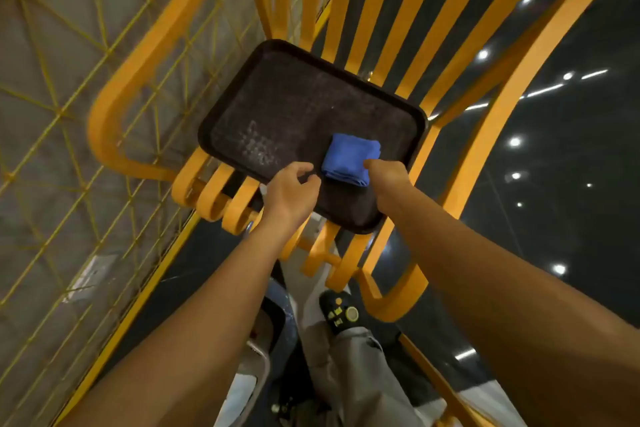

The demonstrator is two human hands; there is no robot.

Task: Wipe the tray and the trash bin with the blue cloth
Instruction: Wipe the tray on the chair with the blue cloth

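Observation:
A dark brown tray (294, 104) lies on the slatted seat of a yellow bench. A folded blue cloth (349, 156) rests on the tray's near right part. My right hand (388, 180) holds the cloth's near edge, its fingers hidden beneath the hand. My left hand (289, 192) hovers at the tray's near rim just left of the cloth, with its fingers loosely curled and nothing in them. A pale smear shows on the tray's left part. No trash bin is in view.
The yellow bench (214, 198) has curved armrests on both sides and slats running away from me. A yellow wire mesh (69, 97) stands at the left. My leg and black shoe (341, 312) are below the bench edge on a dark glossy floor.

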